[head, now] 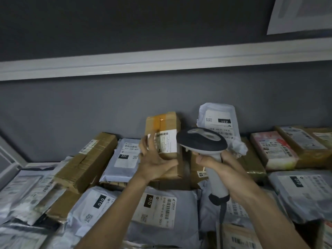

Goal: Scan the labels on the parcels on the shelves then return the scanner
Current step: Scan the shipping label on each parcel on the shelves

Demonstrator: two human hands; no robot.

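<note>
Here, scanner [203, 141] in right hand [224, 169], left hand [154, 159] on cardboard parcel [167, 133].

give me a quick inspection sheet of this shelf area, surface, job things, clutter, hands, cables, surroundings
surface: shelf hidden under parcels; only its pale frame shows at the left
job's things: scanner, dark head, pale handle; upright cardboard box with a white barcode label facing the camera; grey mailer bags marked 231 and 010; long cardboard box at left
clutter: parcels piled and overlapping; a crumpled white bag leans on the wall
hands: left hand rests on the upright box, fingers spread; right hand grips the scanner handle
cables: dark cord hangs from the handle's base
surroundings: grey wall, white rail, paper sheet top right
</note>
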